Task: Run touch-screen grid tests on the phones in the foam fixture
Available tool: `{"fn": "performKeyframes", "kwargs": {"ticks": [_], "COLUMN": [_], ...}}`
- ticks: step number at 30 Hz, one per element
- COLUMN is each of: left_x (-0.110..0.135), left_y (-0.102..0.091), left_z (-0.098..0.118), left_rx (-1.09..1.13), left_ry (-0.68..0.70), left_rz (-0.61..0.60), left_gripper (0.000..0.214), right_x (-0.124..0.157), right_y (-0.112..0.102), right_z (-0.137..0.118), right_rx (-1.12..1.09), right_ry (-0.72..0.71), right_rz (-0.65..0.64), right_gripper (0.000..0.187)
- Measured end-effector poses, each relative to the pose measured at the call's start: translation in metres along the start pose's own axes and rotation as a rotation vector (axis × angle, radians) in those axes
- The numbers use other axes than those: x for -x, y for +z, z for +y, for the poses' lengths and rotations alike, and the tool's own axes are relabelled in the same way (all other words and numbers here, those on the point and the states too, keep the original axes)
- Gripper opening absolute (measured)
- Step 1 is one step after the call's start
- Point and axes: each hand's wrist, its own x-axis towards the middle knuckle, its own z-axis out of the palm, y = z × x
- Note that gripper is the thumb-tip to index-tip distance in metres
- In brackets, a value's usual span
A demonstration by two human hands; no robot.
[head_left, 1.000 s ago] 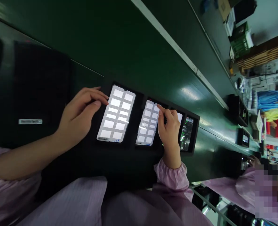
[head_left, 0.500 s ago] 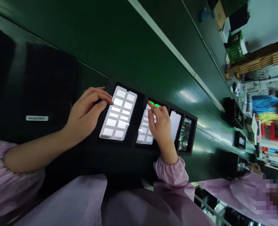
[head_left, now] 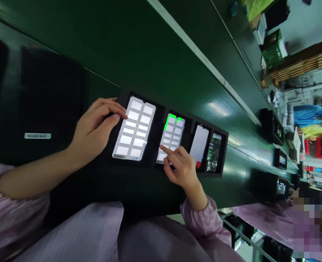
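Several smartphones lie side by side in a black tray. The nearest phone shows a lit grid of white blocks on grey. My left hand rests at its left edge, fingers loosely extended and holding nothing. On the second phone, a similar grid carries a green strip along the top and upper left edge. My right hand points with its index finger at the lower left edge of that screen, the other fingers partly bent. A third phone has a plain pale screen with a red square at the bottom.
At the tray's right end lies a dark-screened phone. A dark case with a white barcode label sits to the left on the green bench. More black trays stand farther right, near a co-worker's pink sleeve.
My right index finger has moved from the top of the second phone down to its lower left edge. Green now runs down the upper left side. My left hand stays by the first phone.
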Motion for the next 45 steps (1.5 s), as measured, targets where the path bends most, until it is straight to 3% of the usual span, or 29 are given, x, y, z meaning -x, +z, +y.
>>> {"fn": "performKeyframes", "kwargs": {"ticks": [11, 19, 30, 45], "left_x": [-0.001, 0.0, -0.001, -0.001], "left_y": [0.003, 0.002, 0.004, 0.005], "left_z": [0.004, 0.0, -0.003, -0.005], "left_rx": [-0.001, 0.014, -0.035, -0.039], "left_ry": [0.012, 0.055, 0.031, 0.083], "left_rz": [-0.002, -0.012, 0.0, -0.003], "left_gripper": [0.02, 0.02, 0.021, 0.021], "right_x": [0.019, 0.027, 0.042, 0.037], "right_y": [-0.003, 0.001, -0.015, -0.011], "right_z": [-0.015, -0.014, -0.002, 0.008], "right_rx": [-0.074, -0.076, -0.03, 0.018], "right_ry": [-0.077, -0.028, 0.048, 0.105], "right_rz": [0.041, 0.044, 0.078, 0.15], "right_gripper": [0.029, 0.029, 0.029, 0.029]}}
